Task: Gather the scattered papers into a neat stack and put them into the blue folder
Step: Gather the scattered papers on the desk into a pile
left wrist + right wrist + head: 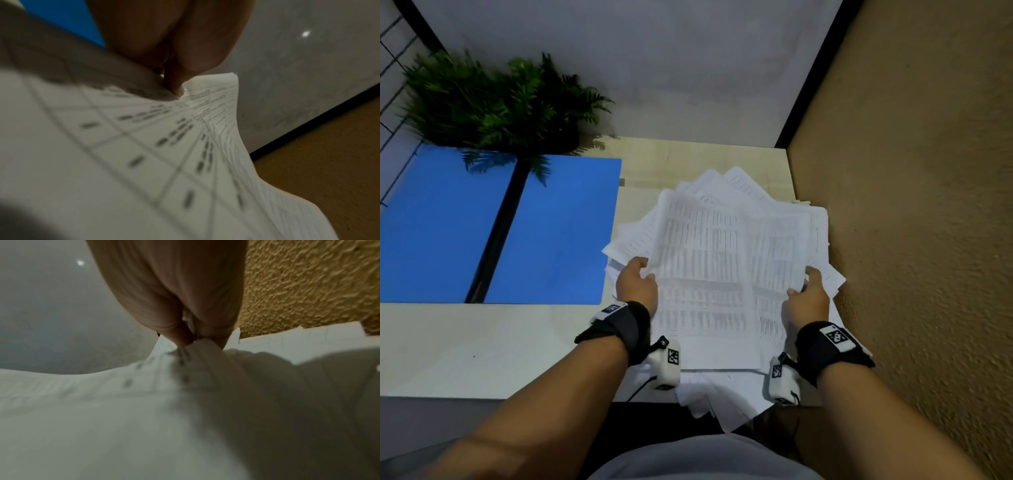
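Observation:
A loose, fanned pile of white printed papers point(722, 260) lies on the right half of the pale table, its near corners hanging over the front edge. My left hand point(637, 281) grips the pile's left side, thumb on top, and the left wrist view shows the thumb pressing on the sheets point(144, 146). My right hand point(808, 294) grips the right side; in the right wrist view the fingers pinch a bunched fold of paper point(144, 402). The blue folder point(500, 229) lies open and flat at the left, apart from the papers.
A green fern-like plant point(496, 99) stands at the back left, its fronds reaching over the folder's far edge. A rough tan wall point(914, 205) closes the right side right beside the pile. A grey wall point(637, 68) runs behind the table point(482, 342).

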Demonstrator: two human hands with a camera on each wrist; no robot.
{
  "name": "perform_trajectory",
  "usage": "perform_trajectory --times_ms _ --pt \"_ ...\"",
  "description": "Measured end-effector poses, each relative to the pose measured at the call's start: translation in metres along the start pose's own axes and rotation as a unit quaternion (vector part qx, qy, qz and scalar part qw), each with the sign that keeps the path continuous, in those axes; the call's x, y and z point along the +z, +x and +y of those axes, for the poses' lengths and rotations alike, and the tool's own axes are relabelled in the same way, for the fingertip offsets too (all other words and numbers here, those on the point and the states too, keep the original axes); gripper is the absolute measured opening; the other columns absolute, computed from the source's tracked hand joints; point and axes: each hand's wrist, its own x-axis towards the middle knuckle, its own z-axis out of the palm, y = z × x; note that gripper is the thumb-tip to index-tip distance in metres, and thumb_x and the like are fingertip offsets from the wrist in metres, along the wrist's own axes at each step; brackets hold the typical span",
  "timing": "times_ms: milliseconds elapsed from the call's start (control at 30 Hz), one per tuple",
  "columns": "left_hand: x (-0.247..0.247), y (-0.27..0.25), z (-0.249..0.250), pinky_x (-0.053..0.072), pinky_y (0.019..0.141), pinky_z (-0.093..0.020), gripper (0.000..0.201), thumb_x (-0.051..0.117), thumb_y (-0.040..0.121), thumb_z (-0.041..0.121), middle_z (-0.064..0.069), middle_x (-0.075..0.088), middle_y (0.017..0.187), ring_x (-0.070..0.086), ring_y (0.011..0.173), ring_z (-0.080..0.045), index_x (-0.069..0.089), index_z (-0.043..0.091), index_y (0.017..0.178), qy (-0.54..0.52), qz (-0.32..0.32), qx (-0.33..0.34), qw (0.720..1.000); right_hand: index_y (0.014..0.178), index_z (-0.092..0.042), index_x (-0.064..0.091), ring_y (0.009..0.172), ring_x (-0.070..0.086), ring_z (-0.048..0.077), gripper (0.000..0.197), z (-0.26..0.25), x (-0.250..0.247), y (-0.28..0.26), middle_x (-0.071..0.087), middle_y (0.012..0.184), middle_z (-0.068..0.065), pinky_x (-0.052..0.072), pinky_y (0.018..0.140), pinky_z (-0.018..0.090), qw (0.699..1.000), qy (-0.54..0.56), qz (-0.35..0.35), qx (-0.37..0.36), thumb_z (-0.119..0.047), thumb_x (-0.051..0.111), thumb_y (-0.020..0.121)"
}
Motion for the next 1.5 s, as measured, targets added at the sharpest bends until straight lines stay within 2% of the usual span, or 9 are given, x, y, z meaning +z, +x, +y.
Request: perform_trajectory --times_ms 100,200,300,400,667,833,967,1167,1500 --pt "-0.017 0.014 -0.002 0.040 0.087 -0.026 0.030 0.047 0.098 0.000 -0.005 0.056 0.124 0.055 0.107 -0.026 0.056 0.011 0.125 0.050 -0.042 0.023 0.998 0.104 -0.010 0.063 0.091 0.048 0.018 0.030 -0.007 -0.012 0.006 0.053 0.096 0.001 0.042 0.088 0.024 1.000 0.012 0.014 0.004 0.009 0.041 0.097" --pt "-0.024 0.022 0.000 0.036 0.106 -0.031 0.035 0.046 0.101 0.001 -0.006 0.053 0.140 0.047 0.131 -0.024 0.055 0.010 0.133 0.054 -0.140 0.006 0.989 0.068 -0.012 0.047 0.071 0.038 0.019 0.029 -0.007 -0.011 0.012 0.043 0.072 0.005 0.034 0.066 0.027 0.998 -0.028 -0.041 0.023 0.004 0.043 0.091" --pt "-0.016 0.018 0.005 0.041 0.082 -0.027 0.023 0.043 0.102 0.005 -0.004 0.062 0.107 0.054 0.096 -0.021 0.061 0.010 0.116 0.082 -0.164 0.031 0.983 0.086 0.009 0.059 0.084 0.062 0.031 0.017 -0.006 0.000 0.005 0.066 0.091 0.019 0.052 0.083 0.034 0.992 -0.062 -0.106 0.027 0.003 0.043 0.086" --pt "-0.001 0.008 0.007 0.028 0.060 -0.026 0.020 0.034 0.099 0.000 -0.006 0.043 0.083 0.036 0.067 -0.020 0.046 0.013 0.091 0.059 -0.101 0.008 0.993 0.088 0.005 0.056 0.096 0.051 0.020 0.017 -0.012 0.016 -0.006 0.056 0.095 0.011 0.035 0.082 0.019 0.988 -0.114 -0.105 0.008 0.002 0.041 0.097" --pt "0.018 -0.020 -0.013 0.049 0.083 -0.035 0.027 0.046 0.093 0.007 -0.007 0.056 0.108 0.058 0.098 -0.031 0.039 0.012 0.118 0.021 -0.061 -0.068 0.996 0.130 -0.006 0.048 0.129 0.038 0.034 0.032 -0.014 0.035 -0.027 0.040 0.139 0.016 0.035 0.105 0.038 0.919 -0.369 -0.139 0.012 -0.015 0.038 0.101" --pt "0.013 -0.037 -0.025 0.054 0.095 -0.043 0.055 0.069 0.087 0.022 0.002 0.060 0.125 0.062 0.110 -0.024 0.040 0.024 0.133 -0.056 -0.104 -0.105 0.987 0.071 -0.019 0.041 0.095 0.046 0.026 0.029 -0.010 0.034 -0.033 0.052 0.097 0.011 0.041 0.088 0.039 0.939 -0.267 -0.215 -0.034 -0.018 0.038 0.100" --pt "-0.004 -0.034 -0.027 0.049 0.092 -0.034 0.039 0.067 0.090 0.010 -0.007 0.067 0.124 0.063 0.107 -0.026 0.061 0.010 0.128 0.072 -0.161 -0.105 0.979 0.115 -0.004 0.061 0.106 0.063 0.030 0.027 -0.012 0.024 -0.035 0.066 0.115 0.013 0.053 0.086 0.032 0.967 -0.089 -0.238 0.004 -0.023 0.053 0.098" --pt "-0.033 -0.020 -0.022 0.045 0.092 -0.032 0.035 0.068 0.090 0.014 -0.009 0.062 0.121 0.059 0.108 -0.028 0.056 -0.001 0.119 0.188 -0.153 -0.089 0.966 0.133 -0.003 0.047 0.127 0.045 0.034 0.044 -0.008 0.013 -0.020 0.040 0.139 0.017 0.040 0.103 0.038 0.994 -0.083 0.034 0.063 -0.025 0.059 0.096" --pt "-0.025 0.043 -0.001 0.050 0.094 -0.046 0.024 0.065 0.084 0.019 -0.019 0.060 0.117 0.062 0.101 -0.037 0.064 0.007 0.105 0.321 -0.051 -0.042 0.945 0.144 -0.008 0.029 0.115 0.052 0.024 0.074 -0.014 0.023 -0.001 0.047 0.122 0.001 0.044 0.094 0.034 0.992 0.011 -0.078 0.097 -0.031 0.071 0.088"
